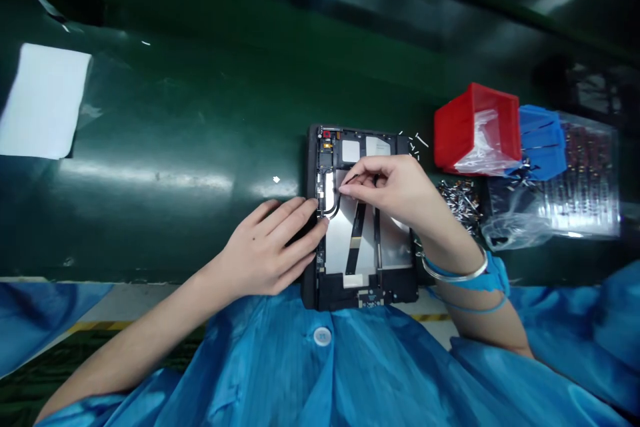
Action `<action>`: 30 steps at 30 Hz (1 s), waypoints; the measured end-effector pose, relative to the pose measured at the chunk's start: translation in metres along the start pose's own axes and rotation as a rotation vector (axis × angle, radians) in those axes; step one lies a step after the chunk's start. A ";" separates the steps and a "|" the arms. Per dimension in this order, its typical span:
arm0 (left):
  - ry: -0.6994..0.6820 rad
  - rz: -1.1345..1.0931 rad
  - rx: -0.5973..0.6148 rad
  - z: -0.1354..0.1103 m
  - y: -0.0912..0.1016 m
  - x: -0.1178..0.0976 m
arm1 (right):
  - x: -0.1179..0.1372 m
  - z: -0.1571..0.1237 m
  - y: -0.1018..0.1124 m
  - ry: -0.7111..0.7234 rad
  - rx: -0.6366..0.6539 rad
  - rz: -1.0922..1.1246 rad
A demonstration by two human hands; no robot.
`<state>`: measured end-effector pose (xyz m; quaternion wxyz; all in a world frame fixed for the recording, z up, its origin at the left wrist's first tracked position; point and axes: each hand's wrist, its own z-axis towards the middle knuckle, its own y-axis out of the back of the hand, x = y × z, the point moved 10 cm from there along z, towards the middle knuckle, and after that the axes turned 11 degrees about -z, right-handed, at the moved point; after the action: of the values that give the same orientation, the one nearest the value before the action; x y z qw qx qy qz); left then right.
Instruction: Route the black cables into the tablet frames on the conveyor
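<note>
An opened tablet-like device [390, 233] lies in front of me, its metal inside, circuit parts and flat ribbon cable [355, 240] exposed. My left hand [280, 240] rests along the device's left edge, fingers stretched and apart, two fingertips touching near a thin black cable [336, 208]. That cable curves up from there toward my right hand [390, 183]. Over the upper middle of the device, my right thumb and forefinger are pinched together on the cable; its end is hidden by the fingers. A silver bangle and a blue band circle the right wrist.
A red bin [453, 130] with clear plastic bags and a blue bin [545, 140] stand at right. Small metal parts [459, 203] lie heaped beside a clear tray [590, 180]. White sheets [45, 103] lie far left. Blue clothing [40, 320] shows at the left edge.
</note>
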<state>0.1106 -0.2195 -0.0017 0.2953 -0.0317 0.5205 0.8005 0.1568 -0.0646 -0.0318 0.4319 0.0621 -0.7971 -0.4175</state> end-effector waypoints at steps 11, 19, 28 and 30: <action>-0.130 0.003 0.196 0.005 -0.016 0.003 | 0.002 0.004 0.000 -0.066 0.020 -0.161; -0.157 -0.064 0.237 0.008 -0.020 0.003 | 0.004 0.004 0.000 -0.074 0.028 -0.205; -0.157 -0.082 0.260 0.012 -0.018 0.002 | 0.006 0.002 0.000 -0.033 -0.018 -0.201; -0.158 -0.081 0.263 0.014 -0.019 0.002 | 0.008 0.001 0.000 -0.006 -0.031 -0.187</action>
<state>0.1220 -0.2011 -0.0112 0.3693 0.0494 0.5944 0.7127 0.1507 -0.0673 -0.0265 0.3896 0.1285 -0.7825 -0.4685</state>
